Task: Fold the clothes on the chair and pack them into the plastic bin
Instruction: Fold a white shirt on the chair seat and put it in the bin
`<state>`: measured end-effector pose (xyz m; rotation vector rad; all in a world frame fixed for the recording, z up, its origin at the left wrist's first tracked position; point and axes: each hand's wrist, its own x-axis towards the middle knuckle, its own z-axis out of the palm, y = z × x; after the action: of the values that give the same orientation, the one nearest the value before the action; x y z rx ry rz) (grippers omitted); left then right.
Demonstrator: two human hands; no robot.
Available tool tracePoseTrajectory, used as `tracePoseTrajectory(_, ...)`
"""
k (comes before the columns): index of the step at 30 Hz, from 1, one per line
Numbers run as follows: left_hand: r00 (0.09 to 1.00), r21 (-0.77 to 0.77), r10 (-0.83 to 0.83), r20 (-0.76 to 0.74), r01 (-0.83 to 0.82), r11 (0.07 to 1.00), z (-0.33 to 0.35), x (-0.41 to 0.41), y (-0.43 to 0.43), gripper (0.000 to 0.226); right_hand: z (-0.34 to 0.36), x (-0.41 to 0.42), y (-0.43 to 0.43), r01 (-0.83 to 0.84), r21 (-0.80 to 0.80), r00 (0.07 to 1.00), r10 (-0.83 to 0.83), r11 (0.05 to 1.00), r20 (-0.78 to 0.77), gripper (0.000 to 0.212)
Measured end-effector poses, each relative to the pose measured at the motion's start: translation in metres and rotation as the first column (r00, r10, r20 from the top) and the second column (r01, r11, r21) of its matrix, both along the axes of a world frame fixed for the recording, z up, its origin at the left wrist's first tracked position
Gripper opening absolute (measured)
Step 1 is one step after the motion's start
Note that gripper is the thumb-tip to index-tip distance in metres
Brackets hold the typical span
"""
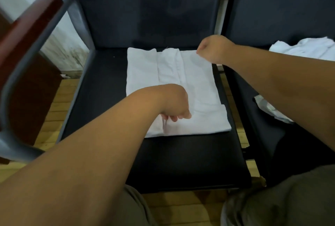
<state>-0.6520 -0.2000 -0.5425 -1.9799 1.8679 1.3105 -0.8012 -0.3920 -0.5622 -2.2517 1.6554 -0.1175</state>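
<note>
A white garment [197, 88], partly folded into a flat rectangle, lies on the black seat of the chair [101, 88] in front of me. My left hand [175, 105] pinches the garment's near edge, fingers curled down into the cloth. My right hand [212, 49] pinches the garment's far right corner near the chair back. Both forearms reach in from the bottom and right. No plastic bin is in view.
More white clothes [304, 48] lie crumpled on the neighbouring dark chair at right, with another pale piece [270, 109] lower on that seat. A grey metal armrest with a dark red wooden top [34, 19] stands at left. Wooden floor [59, 97] shows below.
</note>
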Motion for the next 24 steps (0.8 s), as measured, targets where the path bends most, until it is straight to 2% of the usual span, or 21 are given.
tracePoseTrajectory(2,0.997,-0.067,-0.071,-0.041,0.068,0.995,-0.001,-0.017,0.000,0.016,-0.005,-0.023,-0.002,0.001,0.006,1.000,-0.001,1.000,0.008,0.025)
tracePoseTrajectory(4,0.986,-0.124,-0.152,-0.067,0.143,0.982,-0.006,-0.035,-0.001,0.017,-0.013,-0.040,-0.006,0.002,0.023,0.996,-0.004,1.000,0.091,0.033)
tracePoseTrajectory(8,0.940,-0.195,-0.325,-0.109,0.300,0.934,-0.013,-0.067,-0.008,0.036,-0.025,-0.052,-0.018,0.039,0.130,0.952,-0.077,0.991,0.296,0.045)
tracePoseTrajectory(10,0.914,-0.185,-0.393,-0.104,0.371,0.910,-0.015,-0.079,-0.011,0.041,-0.031,-0.050,-0.024,0.046,0.166,0.936,-0.100,0.985,0.336,0.045)
tracePoseTrajectory(14,0.874,-0.156,-0.485,0.012,0.481,0.863,-0.025,-0.095,-0.016,0.030,-0.042,-0.047,-0.031,0.049,0.165,0.945,-0.099,0.985,0.313,0.037)
tracePoseTrajectory(18,0.850,-0.159,-0.522,0.072,0.527,0.835,-0.028,-0.097,-0.018,0.019,-0.047,-0.043,-0.035,0.072,0.072,0.950,-0.090,0.995,0.300,0.030)
tracePoseTrajectory(21,0.840,-0.216,-0.538,0.066,0.539,0.814,-0.030,-0.093,-0.017,0.014,-0.044,-0.037,-0.031,0.090,0.000,0.961,-0.087,0.996,0.264,0.022)
tracePoseTrajectory(24,0.853,-0.305,-0.521,-0.019,0.491,0.816,-0.024,-0.082,-0.016,0.010,-0.042,-0.032,-0.027,0.087,-0.031,0.961,-0.076,0.996,0.264,0.019)
